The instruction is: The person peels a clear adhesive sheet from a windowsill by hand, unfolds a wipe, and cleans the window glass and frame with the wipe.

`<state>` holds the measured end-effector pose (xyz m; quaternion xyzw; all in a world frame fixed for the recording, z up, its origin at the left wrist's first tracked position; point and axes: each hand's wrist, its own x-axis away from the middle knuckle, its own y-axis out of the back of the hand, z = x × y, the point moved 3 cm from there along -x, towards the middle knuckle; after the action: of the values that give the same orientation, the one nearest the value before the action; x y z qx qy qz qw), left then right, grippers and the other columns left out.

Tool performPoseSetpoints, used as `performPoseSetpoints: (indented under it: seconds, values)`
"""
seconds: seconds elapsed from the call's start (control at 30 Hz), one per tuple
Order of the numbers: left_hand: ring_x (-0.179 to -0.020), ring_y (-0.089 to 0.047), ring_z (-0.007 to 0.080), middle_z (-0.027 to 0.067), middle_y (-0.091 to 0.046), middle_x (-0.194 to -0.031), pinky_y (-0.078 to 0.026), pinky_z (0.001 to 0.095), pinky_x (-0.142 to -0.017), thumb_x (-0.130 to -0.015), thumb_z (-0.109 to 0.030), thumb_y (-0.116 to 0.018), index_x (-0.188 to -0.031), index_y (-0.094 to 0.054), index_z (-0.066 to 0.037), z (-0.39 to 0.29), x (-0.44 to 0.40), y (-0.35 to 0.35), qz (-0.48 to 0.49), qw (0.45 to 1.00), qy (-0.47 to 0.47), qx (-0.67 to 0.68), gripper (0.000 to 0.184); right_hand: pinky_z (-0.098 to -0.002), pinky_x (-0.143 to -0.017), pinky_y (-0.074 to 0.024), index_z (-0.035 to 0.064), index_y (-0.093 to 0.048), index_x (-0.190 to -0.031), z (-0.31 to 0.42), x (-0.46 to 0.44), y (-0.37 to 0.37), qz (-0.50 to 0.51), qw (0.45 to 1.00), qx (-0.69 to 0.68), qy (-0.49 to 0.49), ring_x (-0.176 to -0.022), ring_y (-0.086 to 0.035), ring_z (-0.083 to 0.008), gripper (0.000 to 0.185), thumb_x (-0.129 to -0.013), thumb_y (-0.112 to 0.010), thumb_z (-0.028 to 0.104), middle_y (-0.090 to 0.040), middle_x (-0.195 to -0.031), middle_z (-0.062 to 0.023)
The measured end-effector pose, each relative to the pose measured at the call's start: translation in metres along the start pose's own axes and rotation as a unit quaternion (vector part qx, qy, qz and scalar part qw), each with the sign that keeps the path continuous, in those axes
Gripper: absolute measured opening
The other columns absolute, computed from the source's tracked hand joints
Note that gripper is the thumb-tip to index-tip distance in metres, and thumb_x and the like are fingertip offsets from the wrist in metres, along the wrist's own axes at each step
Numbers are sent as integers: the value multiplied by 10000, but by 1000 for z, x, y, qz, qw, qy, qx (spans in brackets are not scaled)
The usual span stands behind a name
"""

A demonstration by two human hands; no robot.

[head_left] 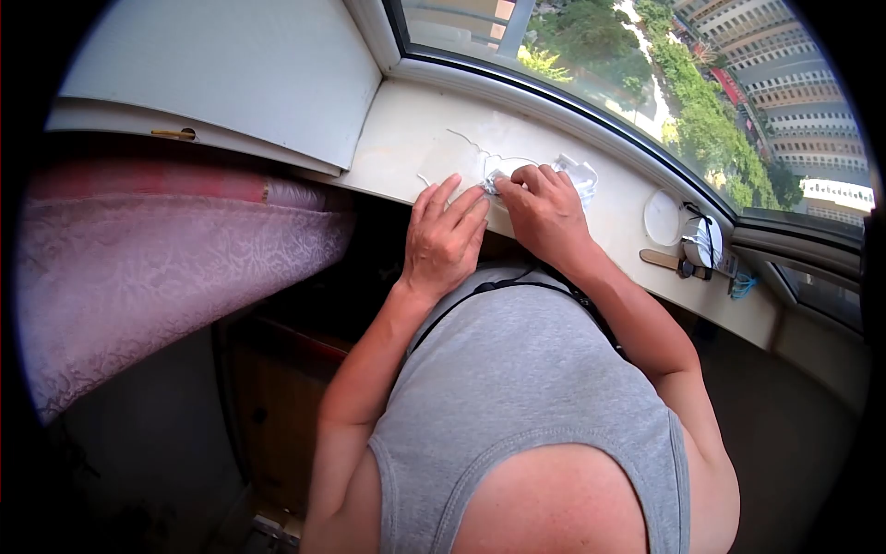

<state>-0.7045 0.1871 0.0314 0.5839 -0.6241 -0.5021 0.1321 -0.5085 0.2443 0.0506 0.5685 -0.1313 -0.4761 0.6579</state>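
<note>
A: What is your right hand (546,205) doing?
B: Its fingers are bent, and they pinch a small pale thing (492,183). I can't tell what it is, because your fingers hide some of it.
A: And your left hand (443,242)?
B: Its fingers are a little spread. The tips are right by the small pale thing, but I can't tell if they touch it.
A: Where is that thing?
B: Near the front edge of the window sill (404,138), closer to the left end. A white string (470,141) lies behind it, and a clear bag (581,175) is just beside your right hand.
A: What is near the right end?
B: A white oval thing (661,218), a tan strip (659,260) and a blue string (742,285).
</note>
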Motion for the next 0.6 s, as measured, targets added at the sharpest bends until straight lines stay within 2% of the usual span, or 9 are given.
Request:
performPoseSetpoints:
  seconds: [0.17,0.23,0.37,0.43,0.5,0.6]
  values:
    - [-1495,-644,366,83,-795,-1461,-456,535,-1267,-986,-112,-846,-1310,-843,-67,1,1,-4,-11,1000,-6,-1,328,-430,-852,-526,128,-838,-1161,-15,17,17,14,999,8,-27,-968,-702,-256,237,-934,-807,68,-736,-1060,-37]
    - [-1468,-658,372,84,-804,-1440,-463,531,-1255,-990,-108,-840,-1290,-848,-68,2,-3,-4,-23,1000,-4,-2,303,-449,-874,-552,127,-845,-1180,-21,-1,9,-6,999,17,-44,-988,-717,-284,208,-985,-824,59,-743,-1087,-46]
    - [-1448,-667,375,85,-807,-1424,-468,532,-1244,-993,-107,-837,-1276,-851,-68,5,-5,-5,-25,1000,-7,5,286,-427,-885,-545,115,-825,-1240,5,-10,-3,11,1000,15,10,-1014,-720,-264,295,-950,-792,68,-745,-1090,-54]
    - [-1468,-644,362,73,-795,-1430,-457,545,-1243,-969,-131,-839,-1253,-846,-77,7,-3,-8,-26,999,-18,0,290,-425,-882,-543,124,-834,-1244,-4,4,7,28,1000,13,4,-1016,-721,-252,296,-955,-796,71,-746,-1093,-44]
    - [-1453,-657,363,75,-802,-1415,-464,537,-1239,-980,-119,-839,-1255,-849,-72,5,-5,-6,-33,999,-16,-1,280,-421,-861,-529,116,-846,-1174,-16,5,12,2,999,45,-24,-1013,-710,-250,256,-925,-790,104,-740,-1074,-42]
    - [-1437,-669,362,75,-810,-1402,-468,527,-1237,-991,-108,-839,-1255,-854,-67,3,-5,-6,-37,999,-18,-4,267,-427,-869,-525,113,-846,-1186,-16,-10,4,-13,998,45,-32,-992,-708,-253,270,-923,-792,96,-742,-1064,-41]
